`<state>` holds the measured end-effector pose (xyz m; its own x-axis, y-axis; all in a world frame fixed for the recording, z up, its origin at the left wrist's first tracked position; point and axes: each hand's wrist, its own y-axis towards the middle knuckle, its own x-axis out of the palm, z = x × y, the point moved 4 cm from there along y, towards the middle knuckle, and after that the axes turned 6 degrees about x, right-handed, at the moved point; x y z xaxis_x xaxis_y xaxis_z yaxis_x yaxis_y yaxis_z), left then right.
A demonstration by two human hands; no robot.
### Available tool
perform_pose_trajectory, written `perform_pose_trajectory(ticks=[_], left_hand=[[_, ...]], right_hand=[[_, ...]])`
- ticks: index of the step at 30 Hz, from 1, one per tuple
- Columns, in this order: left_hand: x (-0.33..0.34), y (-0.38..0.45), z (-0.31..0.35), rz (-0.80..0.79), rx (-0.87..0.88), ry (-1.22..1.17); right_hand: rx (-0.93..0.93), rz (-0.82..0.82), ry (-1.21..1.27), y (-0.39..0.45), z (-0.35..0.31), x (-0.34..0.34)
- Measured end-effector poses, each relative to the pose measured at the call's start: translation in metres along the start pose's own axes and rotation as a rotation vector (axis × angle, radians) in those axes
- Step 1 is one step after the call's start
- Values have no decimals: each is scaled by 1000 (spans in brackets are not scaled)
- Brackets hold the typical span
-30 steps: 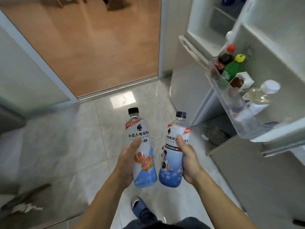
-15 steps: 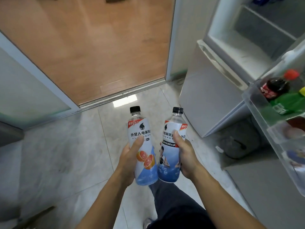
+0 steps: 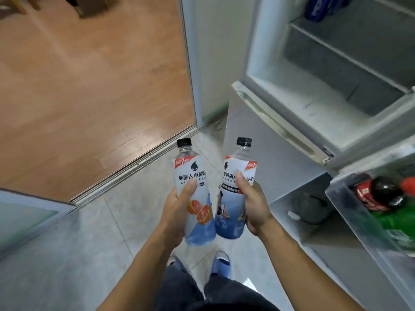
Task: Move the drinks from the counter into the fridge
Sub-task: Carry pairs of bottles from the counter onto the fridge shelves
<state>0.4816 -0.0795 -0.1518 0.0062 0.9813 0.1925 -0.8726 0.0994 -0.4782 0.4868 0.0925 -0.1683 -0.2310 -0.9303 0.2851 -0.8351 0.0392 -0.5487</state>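
Between the two hands and just above them, a pair of black-capped drink bottles stand nearly upright, side by side over the grey tiled floor (image 3: 74, 254). The left hand (image 3: 177, 212) grips the grapefruit-label bottle (image 3: 193, 198) around its lower half, thumb laid up the white label beside the printed orange slices. The right hand (image 3: 251, 205) grips the blue-label bottle (image 3: 233, 194) the same way, thumb pressed on the label's dark band and fingers wrapped behind. The bottles' lower ends nearly touch while their necks lean slightly apart. To the right of the right hand and above it stands the fridge (image 3: 280, 176), its upper compartment (image 3: 336, 70) open with a frosted white floor and a wire shelf; a blue object sits blurred at its far back. Farther right of the right hand, at about its height, the open door shelf (image 3: 350, 212) holds a red-capped cola bottle (image 3: 377, 194) lying against a green bottle (image 3: 395, 223). Beyond the left hand, a sliding-door track (image 3: 134, 164) divides the tiles from a wooden floor (image 3: 89, 86). Below both forearms, the person's dark trousers and blue slippers (image 3: 221, 263) show against the tiles.
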Motion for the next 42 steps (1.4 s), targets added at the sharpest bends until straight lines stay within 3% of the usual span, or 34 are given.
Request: perform_pose_trajectory(ticks=[13, 20, 25, 36, 42], left_hand=[[64, 193, 85, -431, -96, 148], [121, 263, 132, -601, -13, 260], [180, 302, 154, -618, 122, 295], [295, 364, 189, -617, 386, 543], [327, 396, 193, -594, 360, 669]], right_hand=[[-191, 585, 302, 82, -82, -28], [-315, 851, 230, 104, -128, -42], [-363, 999, 156, 128, -167, -80], [-420, 1095, 65, 188, -252, -159], [-370, 1078, 22, 219, -274, -182]])
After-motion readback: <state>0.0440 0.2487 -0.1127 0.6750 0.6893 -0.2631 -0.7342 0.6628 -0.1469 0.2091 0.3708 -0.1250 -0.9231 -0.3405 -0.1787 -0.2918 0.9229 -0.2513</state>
